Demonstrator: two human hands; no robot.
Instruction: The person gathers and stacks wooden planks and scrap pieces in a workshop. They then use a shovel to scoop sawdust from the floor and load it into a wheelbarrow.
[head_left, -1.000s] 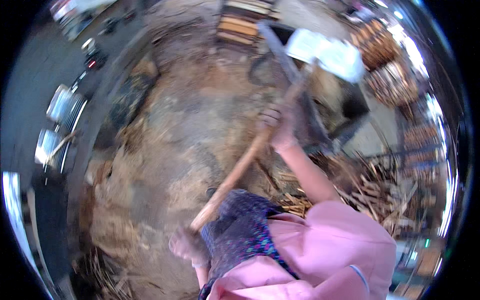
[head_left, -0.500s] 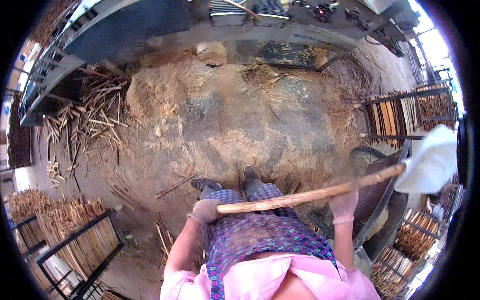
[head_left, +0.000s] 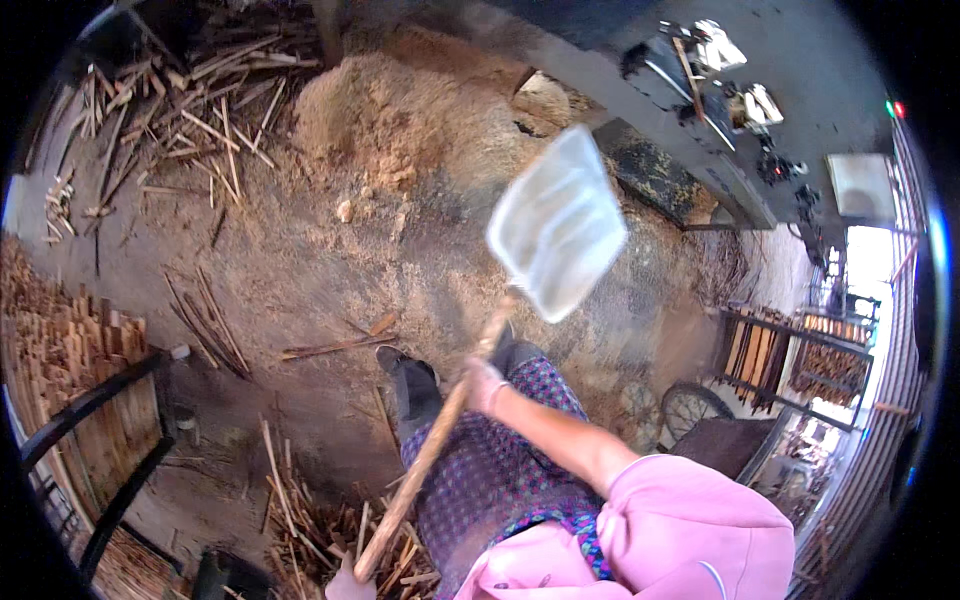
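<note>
A shovel [head_left: 560,230] with a broad pale blade and a long wooden handle slants across me, its blade forward over the floor. My left hand [head_left: 350,582], low near the bottom edge, is wrapped round the handle's rear end. Further up, close to the blade, my right hand [head_left: 483,386] grips the same handle; both hands look gloved. Motion blurs the blade, and I see no load on it. Beyond it at the far side rises a heap of sawdust [head_left: 350,120], with loose sawdust spread over the floor around my feet.
Scrap wood strips [head_left: 205,135] lie scattered at the far left, and more sticks [head_left: 300,510] near my left hand. A metal rack of stacked wood [head_left: 95,370] stands on the left. To the right are a wheeled cart [head_left: 725,440] and another wood rack [head_left: 765,360]. Machinery [head_left: 640,110] borders the far side.
The shovel blade has swung from beside the cart on the right to ahead of me, over the floor. My left hand has moved down and back, my right hand leftward. My view has turned.
</note>
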